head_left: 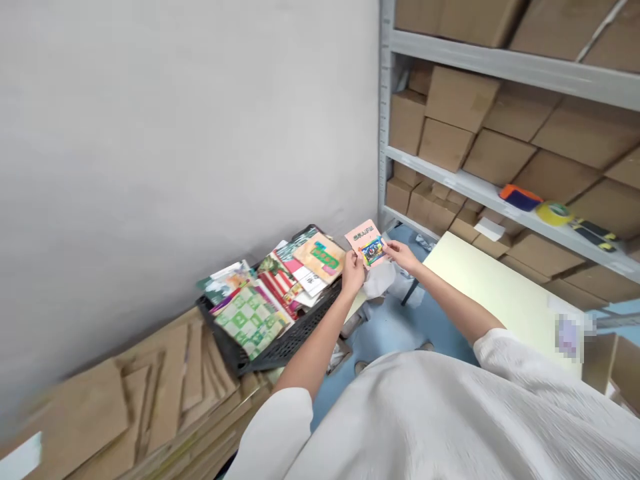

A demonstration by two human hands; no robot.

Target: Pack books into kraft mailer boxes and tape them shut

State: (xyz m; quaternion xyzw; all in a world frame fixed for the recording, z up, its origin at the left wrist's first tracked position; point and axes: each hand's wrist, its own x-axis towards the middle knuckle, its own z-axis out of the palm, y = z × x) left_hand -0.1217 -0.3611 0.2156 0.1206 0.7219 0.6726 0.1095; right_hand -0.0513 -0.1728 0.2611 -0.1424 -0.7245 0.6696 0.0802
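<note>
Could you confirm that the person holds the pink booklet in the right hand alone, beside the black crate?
No: the head view shows the left hand and the right hand both holding the pink booklet, beside the black crate.

Both hands [377, 265] up, pink booklet [365, 243] held between them; open air above it and over the blue floor [395, 327] below. Left hand [353, 273]: black crate [295, 337] just beside, its rim and piled magazines [250, 320] block the way left. Wall [175, 133] stands behind crate. Right hand [401, 257]: pale tabletop [490, 287] obstructs right. Metal shelving [500, 193] with cartons lies ahead. White plastic [379, 280] sits just under the hands. Flattened cardboard [150, 393] lower left.
</note>
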